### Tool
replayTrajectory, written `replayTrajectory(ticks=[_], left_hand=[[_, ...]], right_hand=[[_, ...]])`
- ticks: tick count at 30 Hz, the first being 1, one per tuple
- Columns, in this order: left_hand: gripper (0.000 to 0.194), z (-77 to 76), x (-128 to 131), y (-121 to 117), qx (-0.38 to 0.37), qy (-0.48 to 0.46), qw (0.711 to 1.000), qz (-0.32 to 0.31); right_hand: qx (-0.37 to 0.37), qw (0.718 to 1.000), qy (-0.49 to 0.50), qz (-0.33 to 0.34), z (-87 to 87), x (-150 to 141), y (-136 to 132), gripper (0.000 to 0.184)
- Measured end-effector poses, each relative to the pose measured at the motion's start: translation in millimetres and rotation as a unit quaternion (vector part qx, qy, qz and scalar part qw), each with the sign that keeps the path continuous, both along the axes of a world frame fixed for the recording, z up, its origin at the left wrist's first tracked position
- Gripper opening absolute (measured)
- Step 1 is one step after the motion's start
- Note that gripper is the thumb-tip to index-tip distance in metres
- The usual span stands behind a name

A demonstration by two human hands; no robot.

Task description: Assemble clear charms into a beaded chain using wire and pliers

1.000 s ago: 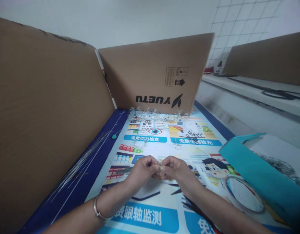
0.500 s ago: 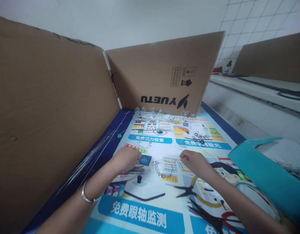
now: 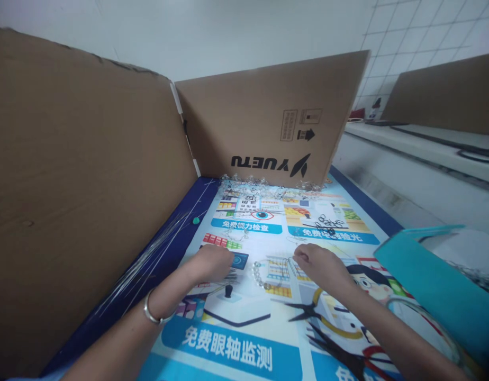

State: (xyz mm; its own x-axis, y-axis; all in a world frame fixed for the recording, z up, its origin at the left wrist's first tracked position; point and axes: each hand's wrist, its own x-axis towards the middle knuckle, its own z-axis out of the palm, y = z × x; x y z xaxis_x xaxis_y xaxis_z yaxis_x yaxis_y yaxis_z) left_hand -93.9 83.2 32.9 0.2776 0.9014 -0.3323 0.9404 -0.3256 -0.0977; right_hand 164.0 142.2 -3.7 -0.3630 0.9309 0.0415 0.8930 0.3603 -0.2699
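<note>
Beads point(image 3: 257, 275) lie flat; left hand point(image 3: 214, 262) at their nine o'clock, right hand point(image 3: 316, 264) at three. Both curled; whether gripping, can't tell.

The strand of beads point(image 3: 259, 275) at the centre is clear and glassy. A bangle point(image 3: 151, 313) at lower left gleams plain silver. At lower right, the pliers point(image 3: 313, 310) pair yellow handles with black jaws, and the scissors point(image 3: 343, 353) have black blades and red grips. Beneath, the poster point(image 3: 268, 244) is pale blue and white, with bright blue bands carrying white characters and multicoloured cartoon pictures. The tablecloth point(image 3: 371, 207) is navy. The box point(image 3: 435, 288) on the right is turquoise; the upper-middle cardboard panel point(image 3: 252, 119) is brown with black print.
</note>
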Motion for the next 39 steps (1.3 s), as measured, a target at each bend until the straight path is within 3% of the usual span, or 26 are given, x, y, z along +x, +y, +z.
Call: replayTrajectory(ticks=[18,22,27,31,39], left_hand=[[0.017,7.4,2,-6,0.032,-0.065,0.996,-0.045],[0.015,14.6,9,-12,0.038,-0.109,0.993,-0.033],[0.015,18.8,21,-20,0.030,-0.171,0.984,-0.038],[0.015,16.5,28,-21,-0.017,-0.236,0.970,-0.056],[0.017,10.1,31,-17,-0.080,-0.328,0.939,-0.068]], right_hand=[[0.074,0.996,-0.013,0.048,8.4,-7,-15,0.023],[0.116,0.983,0.030,0.137,12.5,-14,-30,0.023],[0.210,0.937,0.080,0.266,8.8,-26,-56,0.022],[0.251,0.920,0.096,0.286,2.3,-33,-66,0.023],[0.212,0.922,0.103,0.306,-1.1,-35,-67,0.020]])
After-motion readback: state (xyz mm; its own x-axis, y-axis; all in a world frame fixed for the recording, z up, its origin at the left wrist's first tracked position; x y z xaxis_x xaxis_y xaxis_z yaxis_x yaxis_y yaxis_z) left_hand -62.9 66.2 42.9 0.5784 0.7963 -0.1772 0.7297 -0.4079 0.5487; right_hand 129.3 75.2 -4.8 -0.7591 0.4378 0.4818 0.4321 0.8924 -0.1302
